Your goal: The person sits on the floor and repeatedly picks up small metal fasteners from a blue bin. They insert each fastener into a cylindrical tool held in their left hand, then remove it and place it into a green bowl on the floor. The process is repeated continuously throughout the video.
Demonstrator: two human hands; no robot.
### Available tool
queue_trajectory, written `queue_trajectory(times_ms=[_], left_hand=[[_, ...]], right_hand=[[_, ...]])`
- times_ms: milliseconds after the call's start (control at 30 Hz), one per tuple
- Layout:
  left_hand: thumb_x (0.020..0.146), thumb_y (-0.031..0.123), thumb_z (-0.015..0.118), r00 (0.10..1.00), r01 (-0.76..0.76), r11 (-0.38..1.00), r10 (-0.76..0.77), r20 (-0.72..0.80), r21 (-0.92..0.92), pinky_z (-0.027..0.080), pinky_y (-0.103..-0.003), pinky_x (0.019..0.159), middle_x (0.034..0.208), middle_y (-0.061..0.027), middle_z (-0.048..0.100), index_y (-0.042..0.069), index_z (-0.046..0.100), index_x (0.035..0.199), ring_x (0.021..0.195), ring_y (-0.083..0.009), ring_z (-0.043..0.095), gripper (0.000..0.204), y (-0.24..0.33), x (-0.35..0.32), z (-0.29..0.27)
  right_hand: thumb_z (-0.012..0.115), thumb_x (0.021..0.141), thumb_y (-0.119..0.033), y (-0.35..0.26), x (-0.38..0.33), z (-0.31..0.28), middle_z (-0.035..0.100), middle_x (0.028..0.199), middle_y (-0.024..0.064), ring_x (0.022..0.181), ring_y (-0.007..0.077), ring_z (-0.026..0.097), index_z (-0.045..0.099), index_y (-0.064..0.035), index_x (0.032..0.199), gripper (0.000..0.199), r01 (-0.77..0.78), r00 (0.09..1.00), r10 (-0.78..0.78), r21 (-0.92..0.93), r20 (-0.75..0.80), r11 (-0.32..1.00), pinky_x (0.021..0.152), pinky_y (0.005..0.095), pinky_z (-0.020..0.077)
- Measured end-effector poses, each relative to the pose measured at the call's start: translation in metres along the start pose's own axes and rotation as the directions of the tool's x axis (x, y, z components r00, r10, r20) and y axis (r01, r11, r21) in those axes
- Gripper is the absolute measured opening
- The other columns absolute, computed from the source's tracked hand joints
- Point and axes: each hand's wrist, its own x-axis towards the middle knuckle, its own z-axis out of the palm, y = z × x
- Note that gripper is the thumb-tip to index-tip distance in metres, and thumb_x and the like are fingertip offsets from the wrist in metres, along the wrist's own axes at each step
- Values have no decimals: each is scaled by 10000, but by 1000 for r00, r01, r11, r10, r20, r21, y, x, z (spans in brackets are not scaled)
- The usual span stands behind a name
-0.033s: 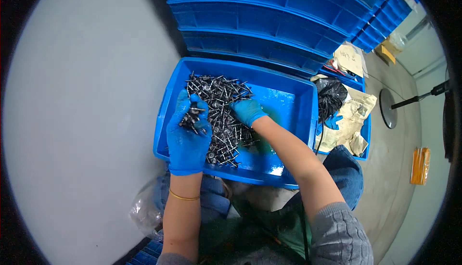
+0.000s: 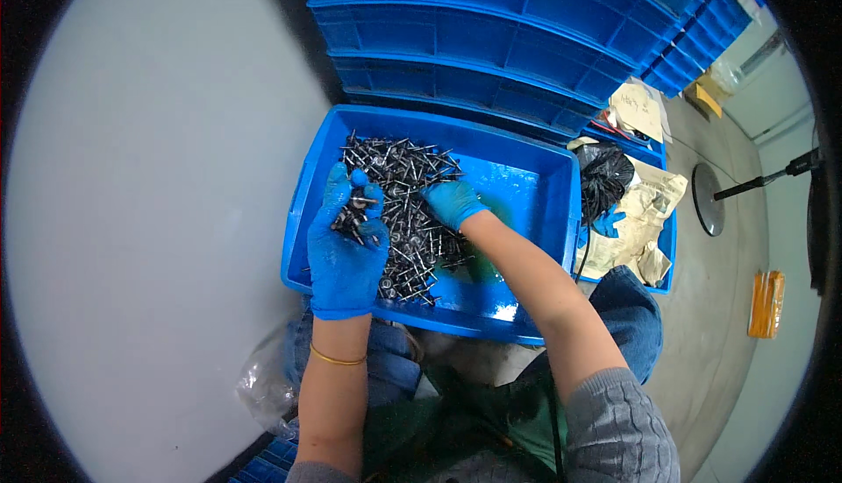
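Metal studs (image 2: 408, 167) with dark round heads and shiny stems lie in a loose heap in the left half of a blue plastic tub (image 2: 526, 181), which is at the centre of the frame. In the right half of this tub the bottom is bare and looks wet, and a greenish patch (image 2: 482, 266) is next to the heap, below my right wrist. My left hand (image 2: 345, 264), in a blue glove, is over the left side of the tub, palm upward, with the fingers curled around several studs. My right hand (image 2: 452, 204), gloved also, has its fingertips down at the heap; I cannot tell if they pinch a stud. At the right of the frame, a second blue bin (image 2: 674, 242) contains crumpled brown paper (image 2: 646, 205), a black plastic bag (image 2: 603, 170) and what looks like a blue glove (image 2: 608, 223). Stacked blue crates (image 2: 478, 31) fill the upper middle; I cannot see inside them.
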Motion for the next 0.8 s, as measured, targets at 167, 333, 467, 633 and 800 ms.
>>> queue_trajectory(times_ms=[167, 333, 467, 633, 800], left_hand=[[782, 47, 493, 992, -54, 971, 79, -99, 231, 437, -172, 459, 862, -55, 553, 50, 493, 1025, 756, -133, 538, 243, -7, 2, -4], [781, 118, 497, 962, -202, 592, 269, 44, 780, 346, -149, 435, 809, -29, 555, 51, 505, 1031, 697, -108, 543, 259, -32, 1, -24], [777, 120, 492, 972, 234, 746, -158, -176, 623, 307, -147, 396, 768, -26, 551, 69, 521, 1030, 632, -81, 530, 260, -53, -7, -5], [731, 88, 597, 966, 177, 503, -254, -51, 846, 356, -147, 474, 689, 9, 539, 71, 590, 915, 610, -30, 485, 185, -74, -31, 14], [685, 42, 638, 964, -155, 371, -145, 222, 915, 410, -173, 545, 753, 4, 529, 40, 599, 893, 622, -38, 473, 212, -88, -37, 13]], right_hand=[[494, 752, -200, 12, -18, -18, 585, 780, 133, 723, 289, 567, 602, -88, 823, 171, 119, 986, -105, 98, -130, 988, 648, 385, 453], [551, 767, -213, 5, -66, -40, 592, 834, 124, 727, 232, 574, 590, -50, 937, 238, 167, 933, 152, 767, -326, 619, 649, 313, 454], [567, 759, -118, -8, -126, -108, 579, 846, 103, 711, 175, 554, 582, -24, 949, 213, 113, 949, 251, 952, -188, 286, 642, 269, 442], [550, 759, -102, -3, -165, -114, 572, 824, 118, 708, 204, 554, 585, -39, 930, 186, 247, 873, 241, 810, -424, 532, 619, 278, 431], [548, 760, -145, -5, -168, -108, 575, 840, 110, 740, 237, 552, 566, -55, 945, 206, 400, 784, 152, 677, -602, 617, 648, 314, 429]])
